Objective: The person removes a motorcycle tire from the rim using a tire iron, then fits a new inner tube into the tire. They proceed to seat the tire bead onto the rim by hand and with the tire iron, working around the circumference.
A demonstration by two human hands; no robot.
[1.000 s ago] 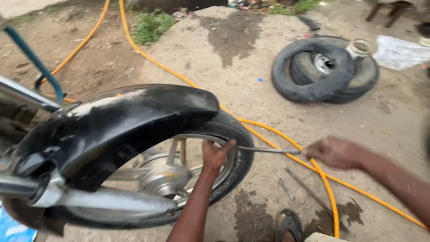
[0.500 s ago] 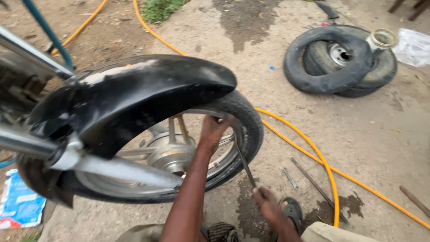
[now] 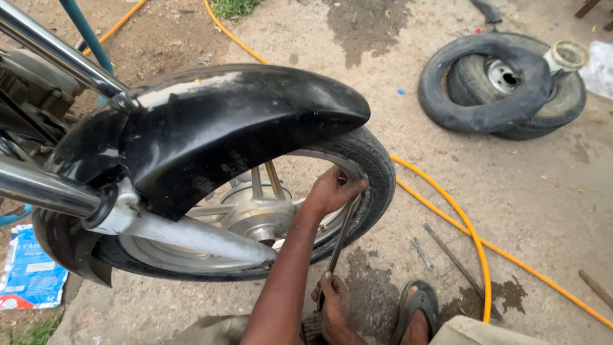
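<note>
- Caught mid-pry at the front wheel: tyre lever (image 3: 341, 230) set steeply, top end tucked in where the tyre (image 3: 378, 176) met the rim (image 3: 319, 158), on the wheel's right side under the black mudguard (image 3: 223, 121).
- Left hand (image 3: 329, 191) laid on that same spot, fingers curled together over the tyre's edge beside the lever's tip.
- Right hand (image 3: 333, 310) low and near, by the sandalled foot (image 3: 415, 310), fingers wrapped tight round the lever's lower end.
- Judged: further levering would call for a firm hold at the tyre's edge so the tip stayed seated, and a steady push on the low end.
- Compared with half a second before: much the same stance, lever a shade steeper, right hand drawn in closer beneath the left; a second before, lever held nearly level, out to the right over the orange hose (image 3: 469, 230).
</note>
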